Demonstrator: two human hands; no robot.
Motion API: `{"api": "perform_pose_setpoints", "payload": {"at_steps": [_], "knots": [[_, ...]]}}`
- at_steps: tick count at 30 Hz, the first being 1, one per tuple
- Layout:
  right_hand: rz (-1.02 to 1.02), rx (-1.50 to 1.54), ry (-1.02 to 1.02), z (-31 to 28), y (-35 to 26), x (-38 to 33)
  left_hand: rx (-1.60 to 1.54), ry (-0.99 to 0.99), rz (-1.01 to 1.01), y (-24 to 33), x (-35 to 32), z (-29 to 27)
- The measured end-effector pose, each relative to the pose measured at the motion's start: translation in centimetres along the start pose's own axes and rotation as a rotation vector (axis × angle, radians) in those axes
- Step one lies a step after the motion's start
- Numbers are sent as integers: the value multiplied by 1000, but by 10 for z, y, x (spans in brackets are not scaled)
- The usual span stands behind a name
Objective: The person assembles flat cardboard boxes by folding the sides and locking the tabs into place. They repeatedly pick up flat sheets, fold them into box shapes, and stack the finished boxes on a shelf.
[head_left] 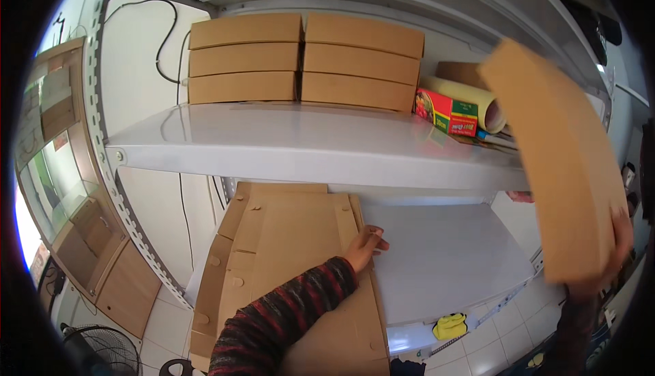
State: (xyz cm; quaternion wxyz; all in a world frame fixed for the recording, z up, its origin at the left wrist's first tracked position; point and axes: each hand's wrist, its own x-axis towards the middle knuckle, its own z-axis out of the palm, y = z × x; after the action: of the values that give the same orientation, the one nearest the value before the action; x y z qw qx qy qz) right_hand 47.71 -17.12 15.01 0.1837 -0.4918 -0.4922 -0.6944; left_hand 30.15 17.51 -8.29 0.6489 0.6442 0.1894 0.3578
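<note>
My right hand grips a closed brown cardboard box, held up and tilted at the right, in front of the shelf. Part of that hand is hidden behind the box. My left hand, in a dark striped sleeve, is closed with nothing visible in its fingers. It hovers over the right edge of an unfolded flat cardboard box on the lower shelf. Two stacks of matching boxes, a left stack and a right stack, stand side by side on the upper shelf.
Beside the right stack on the white upper shelf lie a red, yellow and green carton and a pale yellow roll. A yellow cloth is low at the right. A fan stands at lower left.
</note>
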Motion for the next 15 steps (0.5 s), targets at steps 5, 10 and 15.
{"api": "perform_pose_setpoints", "payload": {"at_steps": [5,10,15], "knots": [[-365,224,246,66,-43,132,48,-27,60,-10,3,-9],[-362,441,359,125,-84,214,99,-40,182,-20,5,-2],[-433,544,348,183,-109,258,145,-111,201,-14,0,8]]}}
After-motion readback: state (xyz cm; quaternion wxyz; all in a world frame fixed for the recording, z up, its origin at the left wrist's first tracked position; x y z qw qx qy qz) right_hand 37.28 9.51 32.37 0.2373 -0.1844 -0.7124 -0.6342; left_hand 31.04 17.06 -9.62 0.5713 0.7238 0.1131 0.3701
